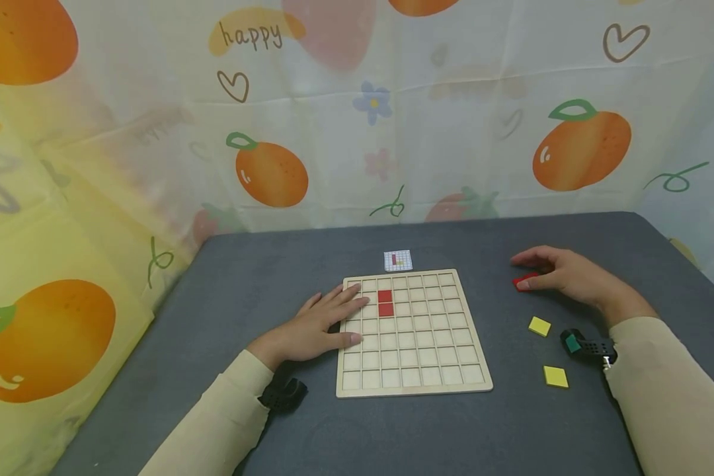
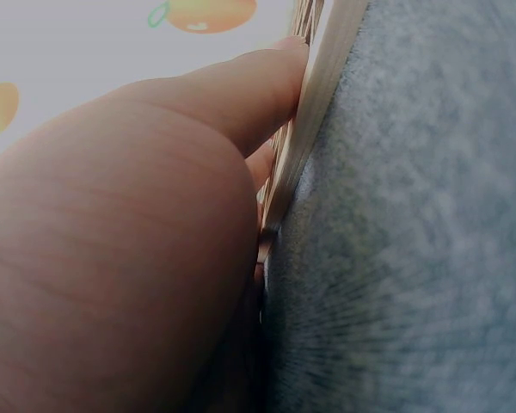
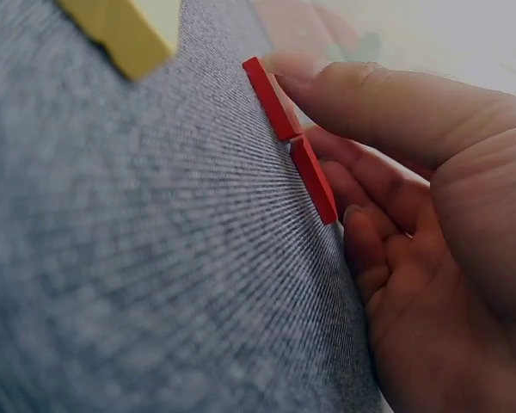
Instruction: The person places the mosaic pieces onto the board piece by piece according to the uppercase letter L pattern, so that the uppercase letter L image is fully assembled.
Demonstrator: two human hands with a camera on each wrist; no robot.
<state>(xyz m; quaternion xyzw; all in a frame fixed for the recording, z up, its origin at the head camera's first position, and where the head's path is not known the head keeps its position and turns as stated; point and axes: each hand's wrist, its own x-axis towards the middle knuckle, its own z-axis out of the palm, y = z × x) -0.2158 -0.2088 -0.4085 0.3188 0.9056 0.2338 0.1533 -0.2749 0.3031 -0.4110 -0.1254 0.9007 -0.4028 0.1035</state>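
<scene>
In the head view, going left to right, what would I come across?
Left hand, two red tiles on the wooden grid board, loose red tiles at the right hand, the nearer yellow tile.

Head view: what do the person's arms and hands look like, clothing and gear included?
The left sleeve and right sleeve are long, plain and pale beige. The left hand and right hand show no gloves or rings. A black device sits at each wrist: the left one looks curved; the right one bears a teal patch.
</scene>
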